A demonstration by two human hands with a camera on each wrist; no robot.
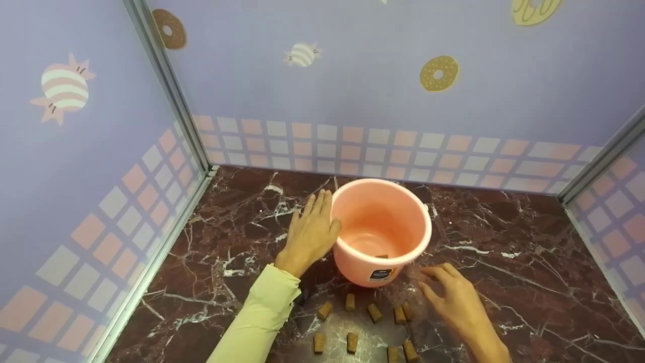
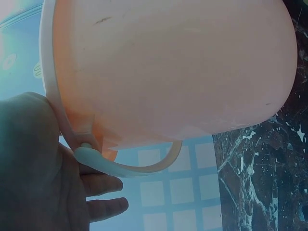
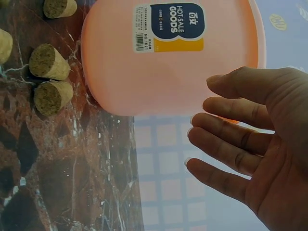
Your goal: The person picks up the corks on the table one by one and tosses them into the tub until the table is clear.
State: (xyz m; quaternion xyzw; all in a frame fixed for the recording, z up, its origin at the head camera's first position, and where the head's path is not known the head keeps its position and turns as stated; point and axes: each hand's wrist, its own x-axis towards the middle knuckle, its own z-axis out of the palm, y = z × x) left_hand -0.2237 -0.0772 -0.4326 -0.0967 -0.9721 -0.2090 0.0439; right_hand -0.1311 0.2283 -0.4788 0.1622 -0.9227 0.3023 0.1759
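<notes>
On the marble-patterned tabletop, the pink plastic bucket is best steadied by the left hand, laid straight-fingered against its left rim; by the empty, loose right hand, tapered corks on the near side are best pinched singly.

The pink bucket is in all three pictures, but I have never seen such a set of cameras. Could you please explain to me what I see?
There is no machine: a person works with two bare hands. The widest picture comes from a camera on the head; the other two come from cameras on the left and right wrists, so the scene looks turned sideways there.

On the dark marbled surface stands the pink bucket, with small brown cork pieces in front. The left hand touches the bucket's rim. The right hand is beside the bucket and holds nothing.
</notes>
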